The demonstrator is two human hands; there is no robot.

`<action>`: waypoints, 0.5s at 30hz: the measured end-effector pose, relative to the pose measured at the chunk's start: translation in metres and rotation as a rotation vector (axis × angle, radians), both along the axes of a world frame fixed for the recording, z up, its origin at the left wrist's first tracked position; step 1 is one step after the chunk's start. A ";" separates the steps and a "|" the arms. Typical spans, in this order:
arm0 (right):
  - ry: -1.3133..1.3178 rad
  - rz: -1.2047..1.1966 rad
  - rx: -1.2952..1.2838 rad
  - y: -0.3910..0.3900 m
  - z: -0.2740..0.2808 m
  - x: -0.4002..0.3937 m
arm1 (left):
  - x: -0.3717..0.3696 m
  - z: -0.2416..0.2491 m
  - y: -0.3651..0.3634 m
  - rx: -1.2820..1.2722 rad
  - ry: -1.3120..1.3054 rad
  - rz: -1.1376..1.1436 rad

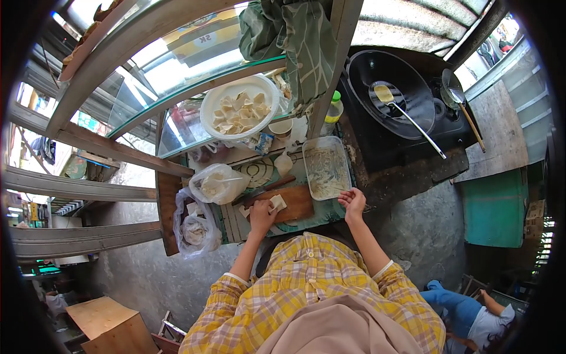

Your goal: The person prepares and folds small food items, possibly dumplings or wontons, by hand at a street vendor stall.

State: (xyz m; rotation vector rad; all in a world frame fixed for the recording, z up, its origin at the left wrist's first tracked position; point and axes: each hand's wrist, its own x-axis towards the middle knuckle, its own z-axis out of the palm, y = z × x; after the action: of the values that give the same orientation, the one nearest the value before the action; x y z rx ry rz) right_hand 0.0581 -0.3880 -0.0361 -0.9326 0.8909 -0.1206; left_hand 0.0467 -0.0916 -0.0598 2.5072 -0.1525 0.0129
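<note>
My left hand [262,216] rests at the left part of a wooden cutting board [302,206]. Its curled fingers hold a pale square piece of what looks like tofu [278,203]. Just past the board lies a knife [272,186]. My right hand [353,204] is at the near right corner of a clear plastic container [326,168] smeared with pale paste. Its fingers are bent together around something thin, too small to make out. Beyond the board, a white basin [207,118] holds many pale cut pieces.
Plastic bags [197,227] with pale contents hang and sit at left. A black wok [407,88] with a metal spatula [418,130] stands on the stove at right. Glass shelving [194,94] rises ahead. Another person [471,315] is at lower right, behind me.
</note>
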 end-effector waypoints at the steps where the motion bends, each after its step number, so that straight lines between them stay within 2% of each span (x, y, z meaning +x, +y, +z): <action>1: 0.012 -0.062 0.054 -0.003 -0.003 -0.003 | 0.000 -0.001 0.000 -0.108 0.038 -0.010; 6: -0.098 -0.221 0.154 -0.027 -0.006 -0.013 | 0.005 0.020 -0.017 -0.574 0.230 0.114; 8: -0.147 -0.210 0.161 -0.033 0.002 -0.016 | 0.010 0.031 -0.029 -0.785 0.290 0.192; 11: -0.266 -0.168 0.200 -0.041 0.029 -0.019 | 0.022 0.030 -0.050 -1.079 0.451 0.168; 15: -0.392 -0.080 0.255 -0.041 0.062 -0.019 | 0.040 0.041 -0.072 -1.129 0.671 0.103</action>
State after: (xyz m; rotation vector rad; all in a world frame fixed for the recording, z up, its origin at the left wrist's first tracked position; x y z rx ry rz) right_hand 0.0395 -0.4293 0.0263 -0.6069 0.5628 -0.2436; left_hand 0.0869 -0.1639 -0.0191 1.2895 0.2154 -0.5369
